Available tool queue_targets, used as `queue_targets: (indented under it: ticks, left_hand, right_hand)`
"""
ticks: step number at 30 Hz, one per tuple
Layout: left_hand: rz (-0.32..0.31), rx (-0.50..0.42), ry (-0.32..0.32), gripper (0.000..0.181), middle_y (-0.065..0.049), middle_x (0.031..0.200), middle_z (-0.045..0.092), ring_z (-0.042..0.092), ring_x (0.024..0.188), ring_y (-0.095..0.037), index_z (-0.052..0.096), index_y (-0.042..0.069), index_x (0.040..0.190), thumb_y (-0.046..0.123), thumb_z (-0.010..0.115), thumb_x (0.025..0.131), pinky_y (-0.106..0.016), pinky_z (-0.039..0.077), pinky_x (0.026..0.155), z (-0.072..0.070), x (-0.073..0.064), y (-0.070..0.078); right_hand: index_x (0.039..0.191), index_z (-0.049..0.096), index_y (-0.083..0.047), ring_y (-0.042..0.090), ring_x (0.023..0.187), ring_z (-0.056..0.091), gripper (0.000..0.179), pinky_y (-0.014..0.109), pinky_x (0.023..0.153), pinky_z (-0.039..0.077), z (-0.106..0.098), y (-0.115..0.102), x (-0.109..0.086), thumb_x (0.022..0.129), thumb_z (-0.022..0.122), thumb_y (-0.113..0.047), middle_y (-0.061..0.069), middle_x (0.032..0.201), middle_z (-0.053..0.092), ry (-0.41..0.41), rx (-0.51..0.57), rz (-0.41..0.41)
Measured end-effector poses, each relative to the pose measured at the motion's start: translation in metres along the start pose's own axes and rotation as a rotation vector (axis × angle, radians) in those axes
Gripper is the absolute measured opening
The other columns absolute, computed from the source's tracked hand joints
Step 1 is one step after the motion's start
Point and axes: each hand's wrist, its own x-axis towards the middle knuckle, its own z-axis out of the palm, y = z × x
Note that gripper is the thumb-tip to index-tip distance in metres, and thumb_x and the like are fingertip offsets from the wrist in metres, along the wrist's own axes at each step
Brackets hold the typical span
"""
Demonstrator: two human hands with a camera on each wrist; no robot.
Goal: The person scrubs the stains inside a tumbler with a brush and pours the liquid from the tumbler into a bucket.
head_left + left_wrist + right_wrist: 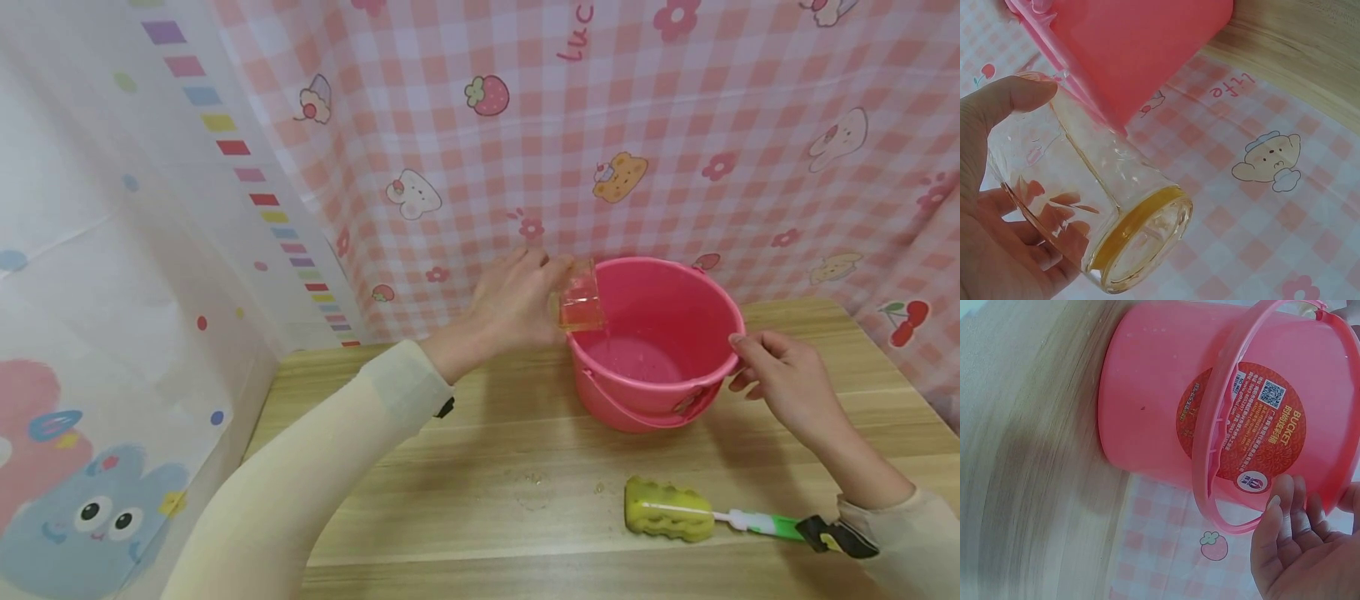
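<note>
A pink plastic bucket [645, 400] stands on the wooden table near the curtain. My left hand [517, 296] grips an amber-tinted drinking glass [579, 298], tipped over the bucket's left rim. In the left wrist view the glass [1107, 194] has its thick base towards the camera, with the thumb on one side and the fingers round the other. At the right rim, my right hand [787, 379] holds the bucket's edge, the thumb over the rim and the fingers outside. The right wrist view shows the bucket's handle hanging down across a red round label [1266, 419].
On the table [420, 517], a yellow-green sponge brush [670, 508] with a white and green handle lies in front of the bucket. Wet drops [532, 487] dot the wood nearby. A pink checked cloth [450, 125] hangs behind; a white patterned sheet [150, 250] hangs at the left.
</note>
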Motion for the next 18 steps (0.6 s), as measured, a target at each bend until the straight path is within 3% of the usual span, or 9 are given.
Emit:
queue_targets:
  ticks: [9,18]
  left_hand:
    - [0.007,0.007,0.014,0.094,0.004,0.111,0.06,0.051,0.105,-0.015,0.055,0.018,0.15,0.055,0.092,0.072,-0.03,0.047,0.091,-0.0005,0.001,0.001]
    - [0.005,0.034,0.005,0.093,0.003,0.115,0.059,0.049,0.109,-0.016,0.054,0.022,0.152,0.056,0.09,0.073,-0.032,0.046,0.096,-0.002,0.0028,0.0036]
  right_hand:
    - [0.108,0.066,0.009,0.008,0.065,0.068,0.044,0.026,0.054,0.057,0.0007,0.001,0.0006,0.11,0.051,-0.033,-0.015,0.075,0.069,0.002,0.004,0.004]
    - [0.109,0.066,0.008,0.008,0.066,0.068,0.044,0.026,0.054,0.058,0.0006,0.0007,0.0,0.11,0.051,-0.033,-0.015,0.076,0.069,0.004,-0.004,0.002]
